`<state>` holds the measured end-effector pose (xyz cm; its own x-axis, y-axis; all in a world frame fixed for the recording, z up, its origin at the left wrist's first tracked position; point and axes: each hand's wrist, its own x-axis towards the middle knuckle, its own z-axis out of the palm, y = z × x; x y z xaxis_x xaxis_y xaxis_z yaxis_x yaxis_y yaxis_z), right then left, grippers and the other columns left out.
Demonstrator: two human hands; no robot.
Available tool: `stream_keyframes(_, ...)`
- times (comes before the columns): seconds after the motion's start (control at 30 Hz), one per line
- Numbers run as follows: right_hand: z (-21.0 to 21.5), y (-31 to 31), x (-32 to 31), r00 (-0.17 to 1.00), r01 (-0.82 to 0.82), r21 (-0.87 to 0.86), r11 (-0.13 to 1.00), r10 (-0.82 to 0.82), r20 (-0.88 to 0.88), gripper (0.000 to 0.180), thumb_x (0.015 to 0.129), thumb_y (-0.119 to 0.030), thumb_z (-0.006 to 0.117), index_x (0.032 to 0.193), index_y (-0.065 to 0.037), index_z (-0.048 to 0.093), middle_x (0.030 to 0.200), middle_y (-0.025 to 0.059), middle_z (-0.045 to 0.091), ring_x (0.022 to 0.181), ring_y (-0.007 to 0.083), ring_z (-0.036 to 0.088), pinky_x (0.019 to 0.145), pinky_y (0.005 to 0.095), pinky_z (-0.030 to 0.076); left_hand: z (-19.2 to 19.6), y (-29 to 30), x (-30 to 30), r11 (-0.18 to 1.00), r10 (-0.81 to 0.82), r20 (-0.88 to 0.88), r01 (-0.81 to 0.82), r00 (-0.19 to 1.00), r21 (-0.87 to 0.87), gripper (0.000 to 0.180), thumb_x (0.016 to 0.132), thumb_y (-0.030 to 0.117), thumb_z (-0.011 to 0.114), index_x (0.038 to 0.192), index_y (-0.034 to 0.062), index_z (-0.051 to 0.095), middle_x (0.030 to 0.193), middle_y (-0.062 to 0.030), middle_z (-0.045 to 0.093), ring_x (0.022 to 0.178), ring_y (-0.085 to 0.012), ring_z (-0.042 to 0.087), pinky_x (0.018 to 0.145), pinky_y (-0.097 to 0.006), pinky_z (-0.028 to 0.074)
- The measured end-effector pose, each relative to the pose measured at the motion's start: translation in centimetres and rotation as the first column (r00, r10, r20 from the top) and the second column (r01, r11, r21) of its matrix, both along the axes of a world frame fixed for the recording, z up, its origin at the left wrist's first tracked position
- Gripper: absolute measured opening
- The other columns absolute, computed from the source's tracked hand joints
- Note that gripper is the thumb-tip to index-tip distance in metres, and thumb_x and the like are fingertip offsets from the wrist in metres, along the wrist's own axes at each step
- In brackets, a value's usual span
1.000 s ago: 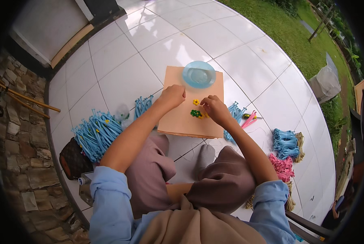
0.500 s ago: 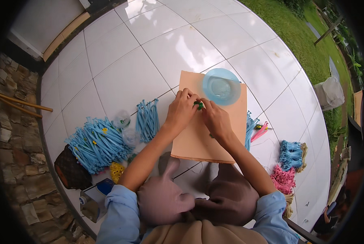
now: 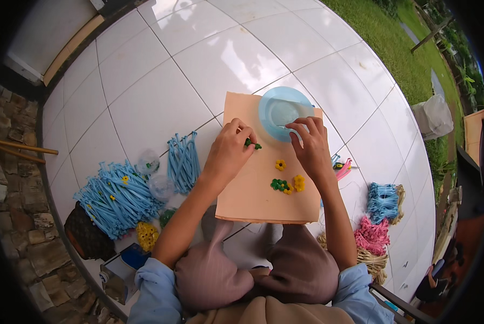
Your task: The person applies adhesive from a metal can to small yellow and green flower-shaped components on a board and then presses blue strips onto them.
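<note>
Head view shows your left hand (image 3: 228,154) with its fingers pinched closed on a small green piece (image 3: 252,144), held just over the tan board (image 3: 252,200) next to the pale blue dish (image 3: 283,112). Your right hand (image 3: 311,146) has loosely curled fingers gripping nothing, its fingertips (image 3: 295,125) resting at the dish rim.

Keep the pinch light, since the green piece looks soft and would likely squash or smear. Bring the right fingertips across to take or shape it, and steady both wrists on the board so it does not slide on the floor tiles (image 3: 144,86). Work clear of the small yellow flower (image 3: 280,164) and the green and yellow cluster (image 3: 285,184) nearer your knees, which a careless palm could flatten. Leave the blue strips (image 3: 182,162) at your left alone.
</note>
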<state>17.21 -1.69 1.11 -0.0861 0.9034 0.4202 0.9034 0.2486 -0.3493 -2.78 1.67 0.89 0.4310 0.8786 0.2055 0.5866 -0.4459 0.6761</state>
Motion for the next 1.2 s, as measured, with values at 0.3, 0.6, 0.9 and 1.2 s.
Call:
stream_keyframes(0.3,-0.4,0.0,0.9,1.000,-0.005,-0.024,1.000,0.005,0.007,0.023,0.072,-0.001,0.062,0.092,-0.011,0.061,0.101,0.0037,0.054,0.101,0.0268,0.047,0.087,0.0394,0.039,0.4,0.1,0.6,1.000,0.001,-0.048,-0.003,0.999,-0.030,0.011,0.071,0.003,0.064,0.077,0.0047,0.055,0.075,-0.0062,0.058,0.065,-0.0204,0.060,0.059,-0.032,0.049)
stream_keyframes(0.6,-0.4,0.1,0.9,0.991,-0.002,-0.006,1.000,0.003,0.135,0.025,0.071,-0.004,0.063,0.094,-0.014,0.062,0.105,0.0039,0.052,0.103,0.0268,0.046,0.088,0.0407,0.038,1.5,0.0,0.9,1.000,0.010,-0.087,-0.011,0.996,-0.006,0.011,0.072,0.008,0.065,0.077,0.0056,0.056,0.073,-0.0047,0.061,0.071,-0.0193,0.059,0.065,-0.031,0.048)
stream_keyframes(0.9,-0.8,0.3,1.4,0.998,0.024,-0.011,1.000,-0.023,0.057,0.032,0.068,0.000,0.062,0.097,-0.013,0.062,0.106,0.0057,0.052,0.101,0.0258,0.048,0.085,0.0395,0.041,0.8,0.2,1.0,0.950,0.136,0.172,-0.079,0.976,-0.302,0.010,0.075,0.004,0.066,0.084,0.0028,0.064,0.075,-0.0067,0.065,0.067,-0.0127,0.061,0.062,-0.024,0.050)
stream_keyframes(1.2,1.9,-1.4,-0.9,0.989,0.117,0.199,0.973,-0.132,0.064,0.035,0.069,0.002,0.062,0.102,-0.009,0.058,0.110,0.0093,0.050,0.101,0.0286,0.048,0.083,0.0406,0.040,0.9,0.1,1.7,0.840,0.260,0.515,0.072,0.817,-0.538,0.012,0.078,0.003,0.065,0.088,-0.0027,0.062,0.078,-0.0071,0.065,0.068,-0.0095,0.061,0.065,-0.021,0.051)
